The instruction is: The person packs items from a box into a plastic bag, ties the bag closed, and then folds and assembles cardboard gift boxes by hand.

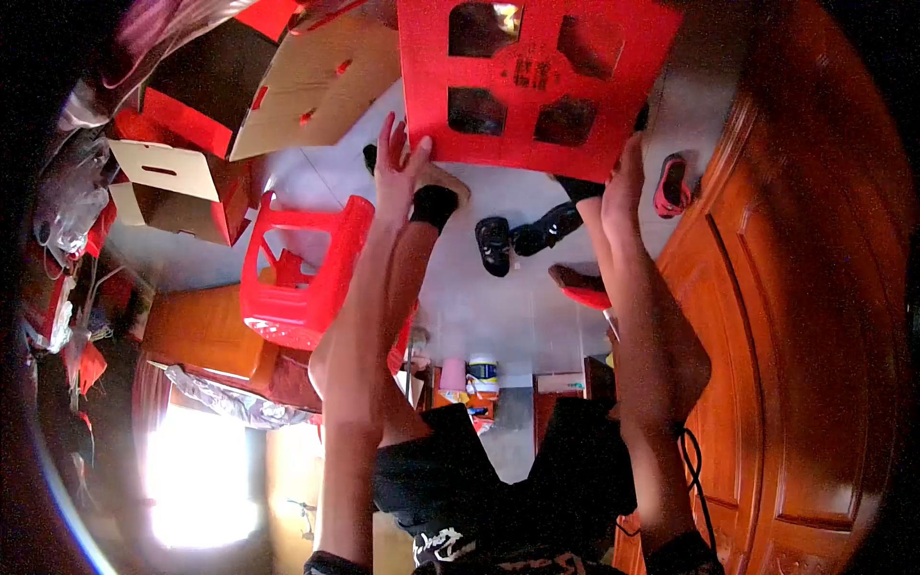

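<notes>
A red cardboard box [522, 139] with several cut-out windows and dark printing stands at the top of the view. My left hand [398, 168] is at its lower left corner, thumb touching the edge and the other fingers stretched out and apart beside the box. At the lower right corner, my right hand [625, 187] holds the side of the box, its fingers partly hidden by the edge. What lies behind the windows is too dark to make out.
A red plastic stool [302, 273] lies tipped on the left, near opened cardboard boxes [182, 182]. Black shoes [494, 244] and a red-and-black shoe [673, 187] are on the tiled floor [470, 307]. A carved wooden door [767, 383] runs along the right.
</notes>
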The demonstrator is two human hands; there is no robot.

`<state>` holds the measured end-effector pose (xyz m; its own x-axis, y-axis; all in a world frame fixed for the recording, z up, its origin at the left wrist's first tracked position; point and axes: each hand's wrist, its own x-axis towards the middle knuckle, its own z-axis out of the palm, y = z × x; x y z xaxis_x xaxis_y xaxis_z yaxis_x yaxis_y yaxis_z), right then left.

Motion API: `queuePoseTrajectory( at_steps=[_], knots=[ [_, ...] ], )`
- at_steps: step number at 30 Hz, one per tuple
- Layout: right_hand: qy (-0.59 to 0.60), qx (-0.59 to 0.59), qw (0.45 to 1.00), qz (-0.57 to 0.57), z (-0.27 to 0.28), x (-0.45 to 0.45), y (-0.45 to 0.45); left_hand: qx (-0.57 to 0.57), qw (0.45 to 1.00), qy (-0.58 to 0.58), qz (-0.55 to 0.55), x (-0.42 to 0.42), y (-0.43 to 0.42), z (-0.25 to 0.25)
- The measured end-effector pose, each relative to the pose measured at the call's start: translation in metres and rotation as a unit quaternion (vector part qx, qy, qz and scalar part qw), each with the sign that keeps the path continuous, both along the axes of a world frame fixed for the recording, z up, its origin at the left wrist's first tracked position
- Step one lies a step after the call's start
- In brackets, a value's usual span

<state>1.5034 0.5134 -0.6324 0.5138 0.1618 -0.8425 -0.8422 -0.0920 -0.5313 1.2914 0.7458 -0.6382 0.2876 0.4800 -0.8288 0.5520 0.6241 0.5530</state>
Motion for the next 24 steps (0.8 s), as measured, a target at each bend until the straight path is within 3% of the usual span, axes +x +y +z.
queuePoseTrajectory(
  at_steps=[1, 4, 6, 7, 9, 10, 11, 14, 16, 19, 24],
  knots=[
    [-0.005, 0.024, 1.0, -0.015, -0.005, 0.015, 0.01, -0.003, 0.999, -0.023, -0.041, 0.007, 0.016, -0.001],
    [-0.13, -0.006, 0.978, 0.164, 0.012, 0.047, 0.057, -0.164, 0.984, -0.043, -0.051, 0.043, 0.051, -0.025],
    [0.03, 0.031, 0.999, 0.021, -0.073, 0.056, 0.005, -0.19, 0.978, -0.078, 0.043, 0.043, 0.059, -0.07],
    [-0.066, 0.001, 0.987, 0.145, -0.083, 0.06, -0.001, -0.201, 0.969, -0.114, 0.087, 0.06, 0.063, -0.092],
    [-0.152, -0.003, 0.959, 0.238, -0.116, 0.097, -0.002, -0.144, 0.973, -0.16, 0.078, 0.08, 0.072, -0.123],
    [-0.121, 0.025, 0.968, 0.217, -0.128, 0.11, -0.001, -0.12, 0.976, -0.164, 0.078, 0.073, 0.071, -0.126],
    [-0.063, 0.042, 0.979, 0.19, -0.127, 0.095, -0.018, -0.067, 0.984, -0.165, -0.024, 0.066, 0.073, -0.141],
    [0.037, 0.058, 0.992, 0.109, -0.1, 0.056, -0.03, -0.073, 0.986, -0.123, -0.09, 0.047, 0.057, -0.088],
    [0.031, 0.061, 0.995, 0.076, -0.084, 0.039, -0.018, -0.102, 0.988, -0.111, 0.033, 0.059, 0.052, -0.067],
    [0.058, 0.072, 0.995, 0.039, -0.054, 0.033, -0.001, -0.151, 0.979, -0.098, 0.093, 0.038, 0.04, -0.025],
    [0.182, 0.071, 0.98, -0.047, 0.048, 0.004, 0.008, -0.208, 0.971, -0.071, 0.092, -0.002, 0.048, 0.103]
  ],
)
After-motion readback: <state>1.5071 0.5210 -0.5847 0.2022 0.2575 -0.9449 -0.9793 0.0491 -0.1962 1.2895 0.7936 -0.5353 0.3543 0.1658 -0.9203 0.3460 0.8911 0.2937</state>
